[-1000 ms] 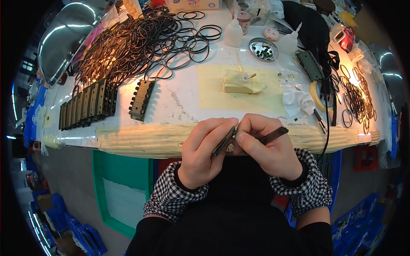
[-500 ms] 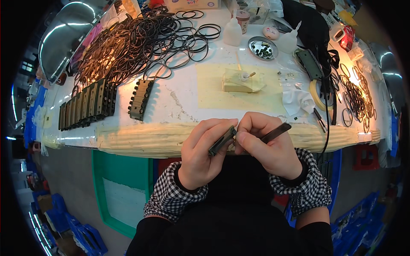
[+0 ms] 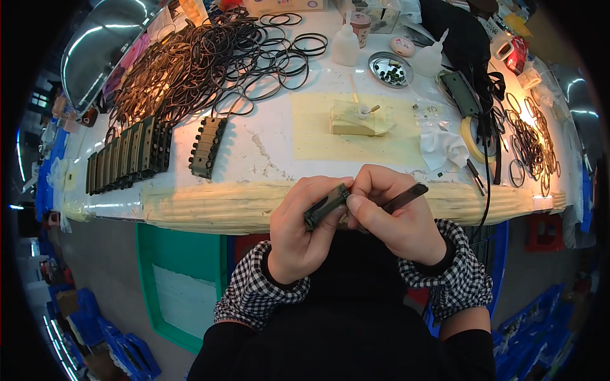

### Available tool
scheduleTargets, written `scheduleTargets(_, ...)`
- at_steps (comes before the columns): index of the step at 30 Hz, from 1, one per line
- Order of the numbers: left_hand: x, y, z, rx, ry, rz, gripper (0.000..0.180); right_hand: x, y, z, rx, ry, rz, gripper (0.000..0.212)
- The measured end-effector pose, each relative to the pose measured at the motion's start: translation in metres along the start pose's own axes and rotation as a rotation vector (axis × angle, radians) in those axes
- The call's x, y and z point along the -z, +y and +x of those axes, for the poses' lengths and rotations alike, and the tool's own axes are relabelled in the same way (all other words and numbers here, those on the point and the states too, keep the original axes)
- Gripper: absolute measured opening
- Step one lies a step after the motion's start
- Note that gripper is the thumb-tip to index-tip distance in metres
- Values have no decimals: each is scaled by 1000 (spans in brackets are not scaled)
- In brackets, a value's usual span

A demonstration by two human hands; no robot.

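Observation:
My left hand (image 3: 293, 238) is closed round a small dark green oblong part (image 3: 326, 208), which lies tilted with its upper end toward my other hand. Pinched in my right hand (image 3: 406, 222) is a slim dark tool, probably tweezers (image 3: 408, 197); its rear end sticks out to the upper right and its tip is hidden by my fingers. My right fingertips meet the upper end of the green part. Both hands are held just off the padded front edge of the table (image 3: 190, 203). Beyond them, a yellow-wrapped block (image 3: 349, 124) bears a small cup with a stick.
A row of green blocks (image 3: 130, 155) stands at left, beside a single block (image 3: 206, 149). Behind lies a heap of dark rubber loops (image 3: 184, 70). Farther back are a metal dish (image 3: 375, 61) of small dark pieces and white squeeze bottles (image 3: 345, 47). Tape (image 3: 471, 136) lies at right.
My left hand has turned the green part slightly, so more of its long face shows. My right hand and the tool have shifted a little to the left.

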State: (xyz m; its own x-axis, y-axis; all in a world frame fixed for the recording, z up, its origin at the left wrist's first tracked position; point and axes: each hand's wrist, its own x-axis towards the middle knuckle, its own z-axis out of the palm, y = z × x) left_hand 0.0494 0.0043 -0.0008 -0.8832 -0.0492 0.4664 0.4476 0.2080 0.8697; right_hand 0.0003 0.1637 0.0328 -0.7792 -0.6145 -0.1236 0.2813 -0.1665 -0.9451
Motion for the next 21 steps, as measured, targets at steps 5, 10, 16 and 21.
scheduleTargets(5, 1, -1, 0, -31, -4, 20, 29, -1, -1, 0, 2, 17, -44, 12)
scheduleTargets(10, -1, -5, 0, -95, 8, 48, 30, -2, 1, 0, 18, 17, -22, 12)
scheduleTargets(16, -1, -5, 2, -125, 7, 75, 31, -1, 1, 0, 35, -1, -8, 13)
scheduleTargets(21, 1, -6, 1, -98, 0, 42, 32, -3, -2, -1, 50, -5, -32, 14)
